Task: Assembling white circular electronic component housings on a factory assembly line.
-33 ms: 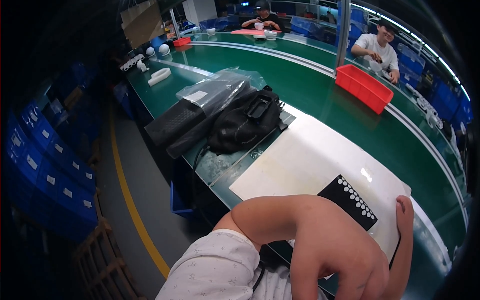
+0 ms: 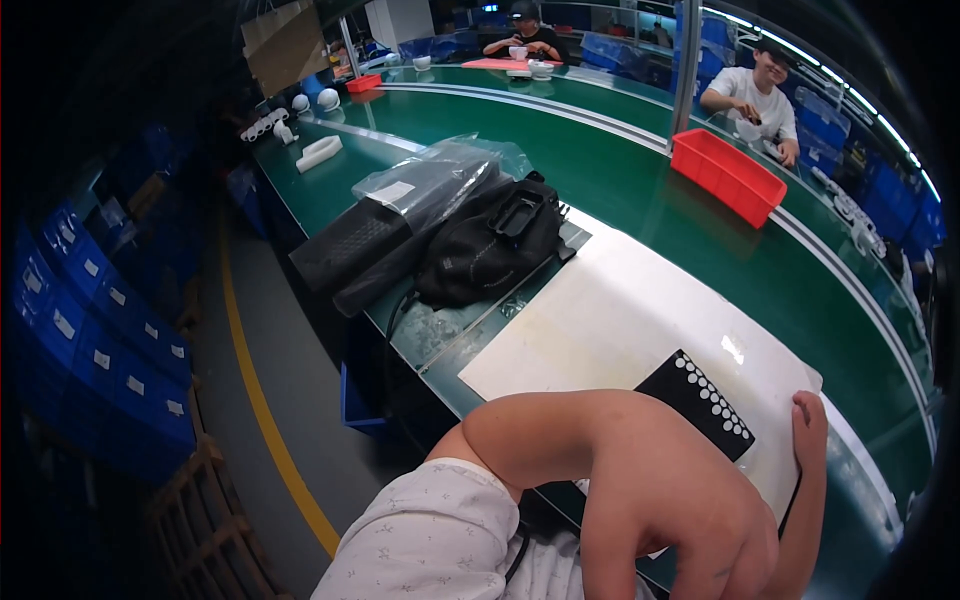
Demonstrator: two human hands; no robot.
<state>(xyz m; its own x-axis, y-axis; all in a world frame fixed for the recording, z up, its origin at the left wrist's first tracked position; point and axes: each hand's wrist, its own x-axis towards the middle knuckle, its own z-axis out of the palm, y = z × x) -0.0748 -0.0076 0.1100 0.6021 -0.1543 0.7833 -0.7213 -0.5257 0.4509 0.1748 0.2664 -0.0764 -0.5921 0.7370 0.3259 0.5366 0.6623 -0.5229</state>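
Observation:
My left hand [image 2: 690,510] fills the bottom centre, bent downward at the wrist, with thumb and fingers pointing down. Its fingertips run out of the frame, so anything in them is hidden. Farther right, my right hand [image 2: 810,425] is seen edge-on beside the right edge of a white board [image 2: 600,290]; most of its fingers are hidden. A thin black cord [image 2: 791,503] runs along that forearm. Between the hands, a black sheet with rows of round white stickers [image 2: 705,400] lies on the board, partly covered by my left arm.
Left of the board lie a black bag [image 2: 480,255] and black sheets in clear plastic [image 2: 370,240]. A red bin [image 2: 725,178] stands beyond the green table [image 2: 610,135]. Two people sit across it. Blue crates [image 2: 100,320] and a wooden pallet [image 2: 215,510] stand at left.

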